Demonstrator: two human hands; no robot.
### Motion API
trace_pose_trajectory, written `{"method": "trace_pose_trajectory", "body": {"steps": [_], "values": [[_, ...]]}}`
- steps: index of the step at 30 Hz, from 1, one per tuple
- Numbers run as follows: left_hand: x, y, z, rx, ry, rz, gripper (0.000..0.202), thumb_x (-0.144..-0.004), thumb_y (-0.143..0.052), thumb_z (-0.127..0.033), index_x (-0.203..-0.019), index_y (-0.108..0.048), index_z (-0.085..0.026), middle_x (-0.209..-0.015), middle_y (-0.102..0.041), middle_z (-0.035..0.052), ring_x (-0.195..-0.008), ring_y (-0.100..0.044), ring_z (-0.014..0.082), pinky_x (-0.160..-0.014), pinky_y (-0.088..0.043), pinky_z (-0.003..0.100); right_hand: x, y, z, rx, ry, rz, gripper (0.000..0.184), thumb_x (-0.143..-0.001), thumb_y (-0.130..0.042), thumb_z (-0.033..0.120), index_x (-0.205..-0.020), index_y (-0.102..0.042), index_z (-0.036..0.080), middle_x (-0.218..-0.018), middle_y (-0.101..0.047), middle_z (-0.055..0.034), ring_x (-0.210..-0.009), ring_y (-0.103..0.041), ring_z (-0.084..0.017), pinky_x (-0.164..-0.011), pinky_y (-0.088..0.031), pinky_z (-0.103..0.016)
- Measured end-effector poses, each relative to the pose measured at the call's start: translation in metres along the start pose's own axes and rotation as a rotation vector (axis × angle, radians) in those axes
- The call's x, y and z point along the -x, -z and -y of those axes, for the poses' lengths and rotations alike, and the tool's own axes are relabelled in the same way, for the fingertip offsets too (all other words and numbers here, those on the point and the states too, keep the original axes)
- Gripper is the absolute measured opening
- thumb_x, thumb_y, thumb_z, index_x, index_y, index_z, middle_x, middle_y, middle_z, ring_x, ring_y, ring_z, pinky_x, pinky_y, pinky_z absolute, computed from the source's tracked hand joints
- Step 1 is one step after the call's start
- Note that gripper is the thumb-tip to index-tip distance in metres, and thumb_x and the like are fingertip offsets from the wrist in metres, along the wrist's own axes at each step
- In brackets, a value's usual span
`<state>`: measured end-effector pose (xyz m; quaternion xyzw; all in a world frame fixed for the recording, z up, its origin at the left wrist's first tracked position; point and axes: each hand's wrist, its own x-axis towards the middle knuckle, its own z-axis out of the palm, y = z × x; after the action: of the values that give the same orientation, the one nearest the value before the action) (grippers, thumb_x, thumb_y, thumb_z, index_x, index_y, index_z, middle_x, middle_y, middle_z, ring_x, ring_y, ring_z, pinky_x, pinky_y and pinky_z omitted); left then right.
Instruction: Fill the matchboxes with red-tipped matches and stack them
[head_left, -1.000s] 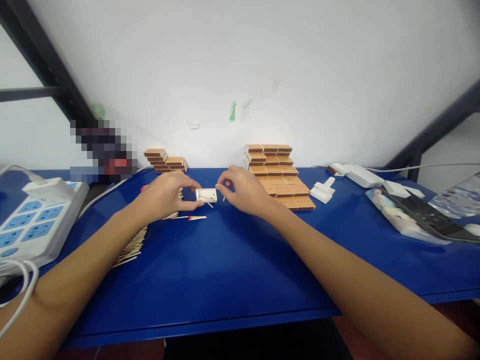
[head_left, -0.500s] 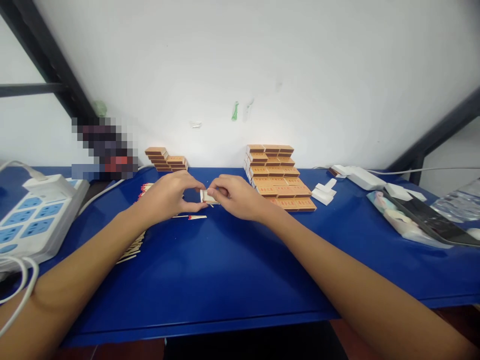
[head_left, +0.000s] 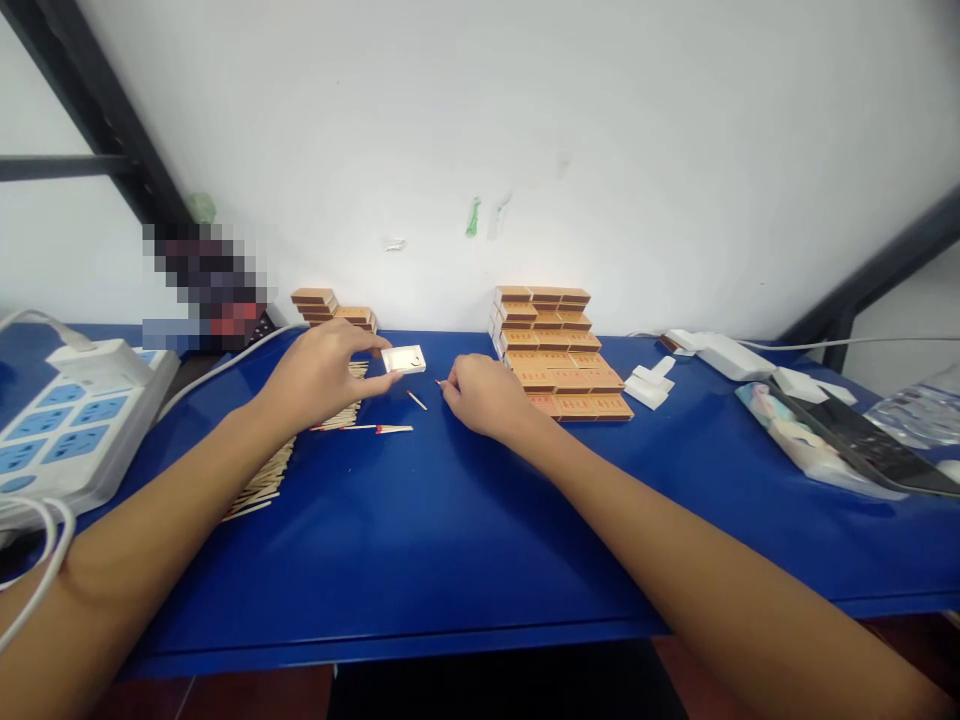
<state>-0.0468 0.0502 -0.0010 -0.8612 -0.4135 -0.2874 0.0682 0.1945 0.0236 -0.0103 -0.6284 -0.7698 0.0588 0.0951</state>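
My left hand holds a small white matchbox tray by its left end, between thumb and fingers. The tray's inside faces me and shows a few small dark marks. My right hand is closed in a pinch to the right of the tray, apart from it. A match with a red tip pokes out from its fingertips. One loose match lies on the blue table below the tray, and a few more matches lie nearer me. A pile of matches is partly hidden behind my left forearm.
Stepped stacks of matchboxes stand right of centre by the wall, with a smaller stack at the back left. A folded white paper piece lies to the right, near a phone. A power strip sits at left.
My hands have moved apart. The tray has tilted towards me in my left hand, while my right hand has drawn away rightward with a match. A loose match now shows below the tray.
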Motion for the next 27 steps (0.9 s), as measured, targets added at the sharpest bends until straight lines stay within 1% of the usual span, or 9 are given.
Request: {"method": "trace_pose_trajectory", "body": {"steps": [5,10,12,16,18,20,22,25,27], "values": [[-0.001,0.003,0.001,-0.011,0.019,-0.021,0.031,-0.091,-0.079,-0.048,-0.108,-0.086,-0.023,-0.106,-0.086,0.0079,-0.102,-0.076,0.0316,-0.089,-0.056,0.042,0.001,-0.004,0.008,-0.154,0.034,-0.003,0.025,-0.111,-0.058,0.034,-0.105,-0.077,0.019,-0.113,-0.083,-0.0132,-0.107,-0.077,-0.029,-0.083,-0.053,-0.037],[-0.002,0.006,0.002,-0.042,0.031,-0.040,0.034,-0.092,-0.078,-0.050,-0.107,-0.087,-0.022,-0.106,-0.086,0.0098,-0.101,-0.077,0.0332,-0.087,-0.056,0.043,0.003,-0.007,0.019,-0.192,0.095,0.016,0.029,-0.110,-0.062,0.041,-0.098,-0.078,0.020,-0.108,-0.084,-0.0113,-0.104,-0.078,-0.028,-0.083,-0.052,-0.036],[-0.002,0.006,0.003,-0.041,0.030,-0.035,0.036,-0.092,-0.078,-0.052,-0.107,-0.087,-0.021,-0.106,-0.085,0.0104,-0.101,-0.077,0.0340,-0.086,-0.056,0.043,0.006,-0.005,0.022,-0.187,0.106,0.042,0.027,-0.110,-0.064,0.041,-0.101,-0.078,0.020,-0.110,-0.084,-0.0109,-0.106,-0.078,-0.028,-0.083,-0.052,-0.036],[-0.002,0.006,0.006,-0.026,0.018,-0.016,0.038,-0.091,-0.076,-0.054,-0.108,-0.086,-0.022,-0.106,-0.085,0.0108,-0.100,-0.076,0.0342,-0.086,-0.055,0.044,0.010,-0.001,0.022,-0.129,0.088,0.105,0.026,-0.112,-0.062,0.037,-0.114,-0.078,0.017,-0.125,-0.082,-0.0151,-0.115,-0.076,-0.030,-0.086,-0.052,-0.037],[-0.002,0.005,0.007,-0.022,0.016,0.016,0.038,-0.091,-0.075,-0.055,-0.106,-0.086,-0.022,-0.104,-0.084,0.0106,-0.098,-0.075,0.0331,-0.084,-0.054,0.044,0.010,0.002,0.018,-0.119,0.091,0.109,0.025,-0.112,-0.063,0.037,-0.114,-0.077,0.017,-0.126,-0.080,-0.0157,-0.115,-0.076,-0.029,-0.086,-0.051,-0.036],[-0.003,0.005,0.008,-0.019,0.013,0.058,0.038,-0.092,-0.076,-0.055,-0.107,-0.086,-0.022,-0.101,-0.084,0.0103,-0.094,-0.074,0.0315,-0.082,-0.053,0.043,0.008,0.005,0.012,-0.120,0.084,0.072,0.025,-0.112,-0.062,0.037,-0.114,-0.076,0.017,-0.125,-0.079,-0.0156,-0.114,-0.075,-0.028,-0.086,-0.051,-0.035],[-0.003,0.004,0.008,-0.019,-0.002,0.093,0.037,-0.091,-0.078,-0.054,-0.109,-0.086,-0.023,-0.100,-0.083,0.0097,-0.093,-0.073,0.0306,-0.082,-0.053,0.041,0.006,0.008,0.006,-0.120,0.102,-0.012,0.024,-0.114,-0.060,0.036,-0.117,-0.074,0.016,-0.125,-0.077,-0.0152,-0.113,-0.074,-0.027,-0.087,-0.050,-0.034],[-0.002,0.001,0.005,0.001,-0.051,0.119,0.035,-0.090,-0.081,-0.053,-0.105,-0.087,-0.023,-0.096,-0.082,0.0089,-0.091,-0.073,0.0291,-0.083,-0.054,0.039,0.004,0.013,0.003,-0.086,0.196,-0.117,0.021,-0.115,-0.057,0.030,-0.122,-0.070,0.015,-0.128,-0.074,-0.0140,-0.111,-0.071,-0.024,-0.088,-0.048,-0.033],[-0.002,-0.001,0.002,0.037,-0.094,0.112,0.035,-0.091,-0.080,-0.054,-0.105,-0.087,-0.023,-0.095,-0.082,0.0082,-0.090,-0.073,0.0277,-0.083,-0.054,0.038,0.005,0.014,0.005,-0.038,0.253,-0.123,0.020,-0.115,-0.057,0.028,-0.123,-0.069,0.015,-0.129,-0.072,-0.0144,-0.110,-0.070,-0.023,-0.087,-0.047,-0.033]]}}
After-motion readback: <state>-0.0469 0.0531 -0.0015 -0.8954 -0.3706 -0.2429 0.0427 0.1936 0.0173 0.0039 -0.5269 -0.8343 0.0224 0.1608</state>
